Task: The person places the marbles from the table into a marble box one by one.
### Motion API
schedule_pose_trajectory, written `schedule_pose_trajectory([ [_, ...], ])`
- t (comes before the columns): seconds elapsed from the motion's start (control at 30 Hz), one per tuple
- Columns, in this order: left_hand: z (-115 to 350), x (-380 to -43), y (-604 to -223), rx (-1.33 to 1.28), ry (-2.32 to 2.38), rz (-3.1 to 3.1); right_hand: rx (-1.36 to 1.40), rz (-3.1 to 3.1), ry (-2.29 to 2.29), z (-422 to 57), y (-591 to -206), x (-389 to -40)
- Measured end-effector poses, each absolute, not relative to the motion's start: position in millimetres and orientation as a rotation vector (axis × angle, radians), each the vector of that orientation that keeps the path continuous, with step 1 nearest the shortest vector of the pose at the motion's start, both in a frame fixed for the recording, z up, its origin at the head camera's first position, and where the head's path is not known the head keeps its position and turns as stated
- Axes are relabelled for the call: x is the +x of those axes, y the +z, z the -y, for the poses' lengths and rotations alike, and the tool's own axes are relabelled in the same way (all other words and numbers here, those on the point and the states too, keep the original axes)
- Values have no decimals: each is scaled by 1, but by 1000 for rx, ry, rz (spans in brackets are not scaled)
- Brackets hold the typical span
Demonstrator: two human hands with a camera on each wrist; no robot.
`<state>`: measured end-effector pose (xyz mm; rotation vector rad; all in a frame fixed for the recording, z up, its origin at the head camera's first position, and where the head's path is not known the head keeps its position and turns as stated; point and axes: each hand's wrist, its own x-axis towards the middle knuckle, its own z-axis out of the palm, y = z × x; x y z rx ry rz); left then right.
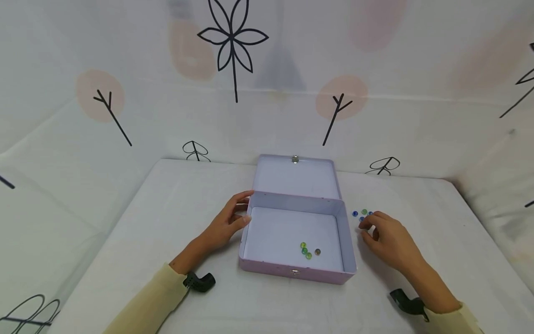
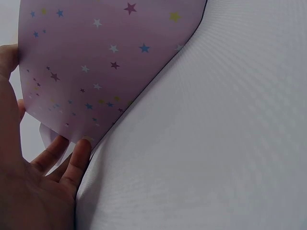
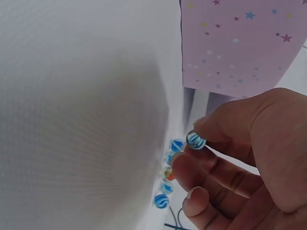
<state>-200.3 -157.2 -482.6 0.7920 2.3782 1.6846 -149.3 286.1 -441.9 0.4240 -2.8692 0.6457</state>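
A lilac tin box point(image 1: 298, 277) with small printed stars stands with its hinged lid point(image 1: 295, 178) raised at the back. Its bottom holds several green marbles point(image 1: 304, 251) and a brownish one point(image 1: 318, 252). My left hand point(image 1: 223, 227) rests against the box's left side, thumb at the rim and fingers by the rear corner. To the right of the box, my right hand point(image 1: 390, 239) pinches a clear marble point(image 3: 196, 140) with dark blue-green swirls between thumb and finger. Beyond those fingertips, several loose marbles point(image 3: 162, 201) lie on the cloth, blue ones and one with orange among them.
White cloth point(image 1: 200, 297) covers the table. A patterned fabric sheet point(image 1: 283, 125) hangs behind it, close to the raised lid. Dark wrist devices are worn on the left point(image 1: 200, 282) and right point(image 1: 406, 304) wrists. A metal clasp point(image 1: 295, 272) sits on the box's front.
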Motion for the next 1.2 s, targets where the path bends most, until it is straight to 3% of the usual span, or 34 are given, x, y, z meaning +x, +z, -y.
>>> schedule_pose_trajectory([
  [1.2, 157, -200, -483, 790, 1692, -2380, 530, 2590, 653, -259, -420, -132],
])
